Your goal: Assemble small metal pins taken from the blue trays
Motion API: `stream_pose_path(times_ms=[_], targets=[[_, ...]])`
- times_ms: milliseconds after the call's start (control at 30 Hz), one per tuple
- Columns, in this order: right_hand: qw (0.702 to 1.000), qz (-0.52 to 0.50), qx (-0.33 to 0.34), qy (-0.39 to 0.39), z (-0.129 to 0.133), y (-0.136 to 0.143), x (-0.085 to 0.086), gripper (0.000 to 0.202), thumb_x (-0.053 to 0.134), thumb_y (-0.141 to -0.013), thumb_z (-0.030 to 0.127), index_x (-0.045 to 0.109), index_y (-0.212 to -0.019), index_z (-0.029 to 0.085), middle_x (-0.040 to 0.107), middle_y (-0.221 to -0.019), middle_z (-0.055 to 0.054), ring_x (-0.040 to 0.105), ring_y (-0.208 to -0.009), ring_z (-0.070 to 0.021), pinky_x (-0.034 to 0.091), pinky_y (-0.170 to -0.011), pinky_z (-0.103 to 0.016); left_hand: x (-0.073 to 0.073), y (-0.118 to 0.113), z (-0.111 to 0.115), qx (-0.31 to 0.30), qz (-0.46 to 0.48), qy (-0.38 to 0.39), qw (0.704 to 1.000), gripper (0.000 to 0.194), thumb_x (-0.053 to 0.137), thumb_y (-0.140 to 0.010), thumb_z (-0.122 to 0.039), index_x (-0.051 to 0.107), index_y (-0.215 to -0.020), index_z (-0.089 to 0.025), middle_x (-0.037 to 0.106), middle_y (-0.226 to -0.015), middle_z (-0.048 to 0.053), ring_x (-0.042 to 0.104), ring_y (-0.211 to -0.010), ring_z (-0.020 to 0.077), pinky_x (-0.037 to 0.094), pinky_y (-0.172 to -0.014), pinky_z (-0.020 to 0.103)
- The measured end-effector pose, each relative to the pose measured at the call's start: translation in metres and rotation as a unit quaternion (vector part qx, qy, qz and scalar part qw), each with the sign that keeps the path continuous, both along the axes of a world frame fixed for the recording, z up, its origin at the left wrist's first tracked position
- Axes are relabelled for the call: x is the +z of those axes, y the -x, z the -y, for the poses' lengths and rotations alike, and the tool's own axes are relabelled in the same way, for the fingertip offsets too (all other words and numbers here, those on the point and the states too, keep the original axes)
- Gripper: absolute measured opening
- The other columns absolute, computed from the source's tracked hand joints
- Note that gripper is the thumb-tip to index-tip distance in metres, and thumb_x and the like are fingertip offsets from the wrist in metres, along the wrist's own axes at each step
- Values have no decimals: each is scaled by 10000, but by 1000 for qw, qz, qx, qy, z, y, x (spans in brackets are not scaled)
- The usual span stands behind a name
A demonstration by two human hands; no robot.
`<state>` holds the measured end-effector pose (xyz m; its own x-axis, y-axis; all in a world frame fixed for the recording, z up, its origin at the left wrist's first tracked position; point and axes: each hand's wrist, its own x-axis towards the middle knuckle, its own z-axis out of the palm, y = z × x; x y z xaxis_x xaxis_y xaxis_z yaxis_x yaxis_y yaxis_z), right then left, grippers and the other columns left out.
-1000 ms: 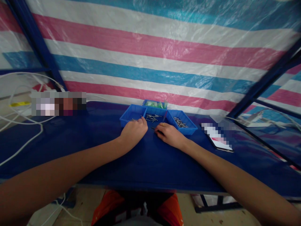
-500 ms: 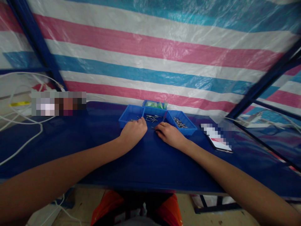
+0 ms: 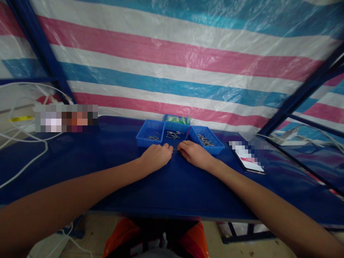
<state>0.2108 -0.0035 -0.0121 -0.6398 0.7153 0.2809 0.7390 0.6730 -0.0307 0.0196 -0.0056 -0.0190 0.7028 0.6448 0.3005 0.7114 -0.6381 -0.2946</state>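
A thin metal pin [image 3: 175, 149] bridges the small gap between my two hands, just above the blue tabletop. My left hand [image 3: 157, 156] is closed, its fingertips at the pin's left end. At the other end, my right hand [image 3: 195, 154] pinches it, with a ring on one finger. Behind the hands lies a loose pile of similar metal pins [image 3: 173, 135] on the table. The left blue bin [image 3: 142, 139] contains several more pins, partly beside my left hand. Beyond my right hand, the right blue bin [image 3: 218, 147] holds a larger heap.
Another blue bin [image 3: 176, 126] with green-tinted packets stands at the back. A phone [image 3: 248, 159] lies to the right, its screen blurred. White cables [image 3: 44, 143] loop over the left end of the table [image 3: 150, 193]. Striped sheeting [image 3: 172, 79] hangs behind.
My left hand has moved from the left bin's front edge down and right, close to my right hand. My right hand has barely moved. The pins in the left bin now show more.
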Motion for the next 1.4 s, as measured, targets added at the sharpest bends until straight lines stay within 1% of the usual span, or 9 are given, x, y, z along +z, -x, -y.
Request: stream_pose_path(times_ms=[67,167,367,600,700,867,967,1233,1400], targets=[[999,-2,33,6,2,-1,1,169,427,-861,84,529,-969,163,579,-877,-54,545,-820,-160,434,-745,-275,-1,1,-3,-1,1,19,1000,244,358,-912,-246,563,-897,-113,600,-779,99,630,-642,217,452,-513,278],[998,4,57,9,5,-1,4,169,415,-872,101,514,-995,163,582,-898,-66,548,-829,-163,443,-749,-283,3,2,-4,-12,-5,34,999,221,369,-906,-228,562,-910,-121,616,-794,94,636,-661,215,459,-528,274],[998,9,66,10,7,-1,7,156,416,-874,106,514,-986,153,578,-907,-70,550,-841,-164,447,-768,-280,9,3,-4,-34,-14,52,998,186,389,-884,-194,561,-925,-137,633,-812,70,640,-703,206,468,-575,269],[997,-7,72,5,7,-2,7,162,407,-876,108,516,-980,166,574,-922,-68,547,-856,-164,449,-778,-288,9,3,-6,-38,-10,52,998,187,380,-898,-218,551,-921,-146,648,-843,70,644,-700,214,467,-564,286],[998,-2,59,-1,7,-2,6,156,418,-874,121,515,-988,165,576,-920,-69,548,-848,-167,447,-773,-290,6,3,-6,-32,-8,51,998,177,380,-896,-198,545,-928,-141,649,-824,78,647,-695,208,460,-564,270],[999,42,-10,0,7,-1,7,107,465,-880,211,527,-950,158,575,-865,-64,558,-794,-173,434,-729,-282,7,3,-5,-27,-6,55,998,165,385,-891,-191,531,-952,-146,650,-819,80,648,-686,206,463,-573,276],[998,54,-34,6,7,0,7,87,461,-884,211,524,-914,159,573,-843,-60,561,-765,-163,422,-702,-268,8,3,-4,-29,-11,55,998,168,380,-893,-196,527,-960,-148,650,-825,78,649,-685,208,462,-567,277],[996,64,-56,0,8,2,7,92,450,-891,218,517,-910,157,575,-844,-61,572,-765,-162,417,-685,-257,7,2,-4,-23,-6,40,999,170,381,-890,-194,502,-1005,-158,648,-798,64,647,-666,226,472,-553,297],[996,74,-49,-3,8,2,6,125,432,-903,217,537,-919,152,573,-860,-72,570,-795,-163,421,-718,-260,9,2,-2,-16,-10,60,998,197,357,-895,-179,483,-1045,-154,637,-821,87,648,-677,216,477,-570,287]])
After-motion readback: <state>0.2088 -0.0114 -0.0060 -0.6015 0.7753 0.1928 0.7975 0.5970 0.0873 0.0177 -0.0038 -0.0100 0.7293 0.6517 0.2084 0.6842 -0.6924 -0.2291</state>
